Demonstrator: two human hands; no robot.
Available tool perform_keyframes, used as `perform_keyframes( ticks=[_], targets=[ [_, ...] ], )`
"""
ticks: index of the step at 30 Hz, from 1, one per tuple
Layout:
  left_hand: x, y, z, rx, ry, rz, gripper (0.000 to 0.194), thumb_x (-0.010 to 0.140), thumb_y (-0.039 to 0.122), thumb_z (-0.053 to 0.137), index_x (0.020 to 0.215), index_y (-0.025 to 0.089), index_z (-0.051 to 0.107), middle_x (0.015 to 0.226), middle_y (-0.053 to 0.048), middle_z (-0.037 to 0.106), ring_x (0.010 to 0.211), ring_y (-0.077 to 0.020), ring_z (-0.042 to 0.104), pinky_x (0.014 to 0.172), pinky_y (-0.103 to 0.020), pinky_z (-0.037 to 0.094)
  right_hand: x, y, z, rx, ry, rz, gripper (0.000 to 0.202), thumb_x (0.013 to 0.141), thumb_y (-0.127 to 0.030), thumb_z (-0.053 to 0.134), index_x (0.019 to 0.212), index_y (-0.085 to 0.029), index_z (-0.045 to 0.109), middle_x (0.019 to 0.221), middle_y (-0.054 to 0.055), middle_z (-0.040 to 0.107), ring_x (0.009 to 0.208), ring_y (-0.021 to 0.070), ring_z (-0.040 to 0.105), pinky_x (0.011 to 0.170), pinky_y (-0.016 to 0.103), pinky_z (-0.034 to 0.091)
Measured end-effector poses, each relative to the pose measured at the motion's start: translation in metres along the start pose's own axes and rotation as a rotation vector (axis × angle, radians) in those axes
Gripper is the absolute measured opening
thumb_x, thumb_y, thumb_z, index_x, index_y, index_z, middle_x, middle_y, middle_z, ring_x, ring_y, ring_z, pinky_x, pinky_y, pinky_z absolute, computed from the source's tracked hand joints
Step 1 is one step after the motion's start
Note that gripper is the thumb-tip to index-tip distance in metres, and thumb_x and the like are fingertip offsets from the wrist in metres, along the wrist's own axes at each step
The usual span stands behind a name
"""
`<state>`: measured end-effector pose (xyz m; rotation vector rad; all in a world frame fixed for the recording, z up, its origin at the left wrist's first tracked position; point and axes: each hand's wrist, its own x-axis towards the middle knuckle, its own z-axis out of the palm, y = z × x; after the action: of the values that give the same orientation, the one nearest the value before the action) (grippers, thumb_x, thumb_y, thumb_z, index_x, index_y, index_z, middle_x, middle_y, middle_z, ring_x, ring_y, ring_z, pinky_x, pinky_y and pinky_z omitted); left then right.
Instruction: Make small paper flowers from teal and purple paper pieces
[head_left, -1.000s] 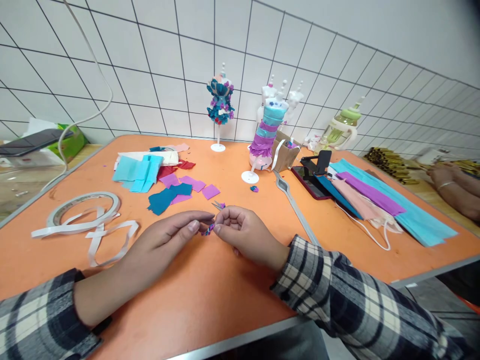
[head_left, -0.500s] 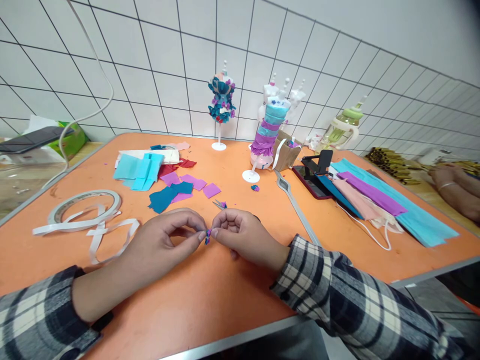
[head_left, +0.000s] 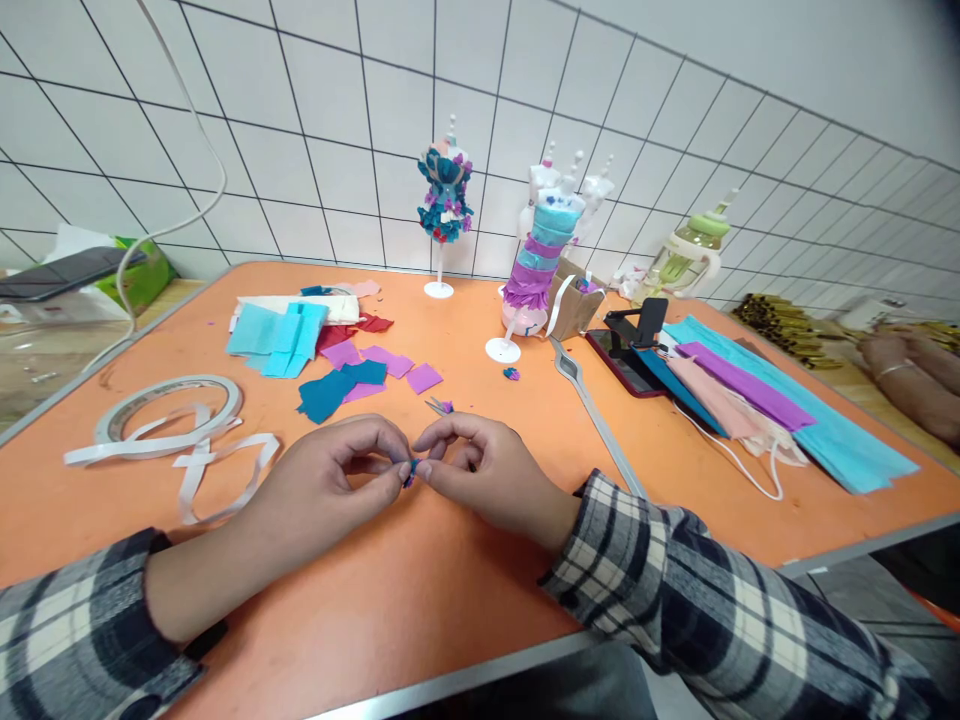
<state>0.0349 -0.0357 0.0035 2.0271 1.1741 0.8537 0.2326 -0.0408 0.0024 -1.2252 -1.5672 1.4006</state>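
Note:
A small blue and purple paper piece is pinched between the fingertips of both hands above the orange table. My left hand grips it from the left with thumb and forefinger. On the other side, my right hand has its thumb and forefinger closed at the piece. Just beyond the fingers lie scissors, mostly hidden, with a purple bit beside the tips. Purple squares and dark teal paper lie behind my left hand. A small blue-purple piece rests farther back.
Tape roll and white strips at left; light blue sheets behind. Decorated dress forms stand at the back. Phone, grey strap, coloured sheets and bottle are right. Another person's hand shows far right.
My right forefinger has shifted slightly left and up over the small piece, and the piece has turned between the fingertips. My left hand has hardly moved.

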Motion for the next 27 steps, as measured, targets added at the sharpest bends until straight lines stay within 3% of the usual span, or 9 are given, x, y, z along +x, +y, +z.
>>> perform_keyframes(
  ticks=[4,11,17,19,22,24,27],
  targets=[
    [0.000,0.000,0.000,0.000,0.016,-0.003,0.020,0.081,0.037,0.061,0.069,0.023,0.068,0.073,-0.002,0.072,0.068,-0.0172,0.068,0.064,-0.027,0.057,0.002,0.001,0.002,-0.036,0.005,0.011,0.011,0.079,-0.022,0.077,0.077,-0.016,0.068,0.061,-0.008,0.051,0.052,0.0052,0.038,0.049,0.021,0.027],
    [-0.001,-0.003,-0.001,-0.026,0.073,-0.047,0.017,0.079,0.038,0.061,0.072,0.023,0.066,0.073,-0.002,0.071,0.066,-0.0175,0.067,0.061,-0.027,0.055,0.004,0.007,0.001,0.011,0.038,0.008,0.015,0.078,-0.027,0.080,0.076,-0.017,0.070,0.062,-0.006,0.053,0.060,0.0088,0.042,0.056,0.023,0.032],
    [-0.001,-0.004,0.000,-0.001,0.073,-0.094,0.022,0.081,0.044,0.061,0.076,0.023,0.066,0.078,-0.003,0.073,0.072,-0.0198,0.068,0.067,-0.029,0.057,0.005,0.011,0.002,-0.083,0.052,-0.019,0.018,0.082,-0.031,0.079,0.076,-0.017,0.069,0.059,-0.007,0.051,0.056,0.0090,0.041,0.054,0.024,0.032],
    [-0.001,-0.004,-0.002,0.040,0.126,-0.122,0.027,0.083,0.050,0.061,0.083,0.024,0.069,0.085,-0.003,0.075,0.078,-0.0211,0.068,0.070,-0.030,0.056,0.004,0.013,-0.001,-0.212,0.109,-0.171,0.014,0.084,-0.029,0.077,0.078,-0.018,0.071,0.063,-0.005,0.055,0.058,0.0097,0.045,0.057,0.024,0.035],
    [0.000,-0.005,-0.008,0.081,0.193,-0.151,0.035,0.085,0.058,0.061,0.086,0.025,0.070,0.083,-0.002,0.074,0.076,-0.0208,0.066,0.065,-0.028,0.053,0.002,0.015,-0.009,-0.489,0.204,-0.544,0.011,0.091,-0.026,0.071,0.083,-0.019,0.074,0.076,0.000,0.065,0.068,0.0111,0.054,0.063,0.025,0.039],
    [0.001,-0.006,-0.010,0.018,0.125,-0.192,0.042,0.086,0.063,0.060,0.077,0.023,0.071,0.072,-0.002,0.070,0.066,-0.0190,0.062,0.056,-0.027,0.050,0.000,0.017,-0.014,-0.697,0.207,-0.723,0.019,0.099,-0.026,0.061,0.087,-0.020,0.075,0.085,0.002,0.070,0.074,0.0121,0.059,0.064,0.026,0.039],
    [0.001,-0.008,-0.008,-0.224,-0.041,-0.290,0.049,0.087,0.066,0.058,0.073,0.022,0.074,0.070,-0.006,0.072,0.061,-0.0193,0.062,0.050,-0.027,0.050,-0.005,0.015,-0.019,-1.001,0.148,-0.859,0.033,0.107,-0.025,0.045,0.092,-0.022,0.074,0.091,0.004,0.073,0.076,0.0134,0.059,0.060,0.029,0.035]
  ],
)
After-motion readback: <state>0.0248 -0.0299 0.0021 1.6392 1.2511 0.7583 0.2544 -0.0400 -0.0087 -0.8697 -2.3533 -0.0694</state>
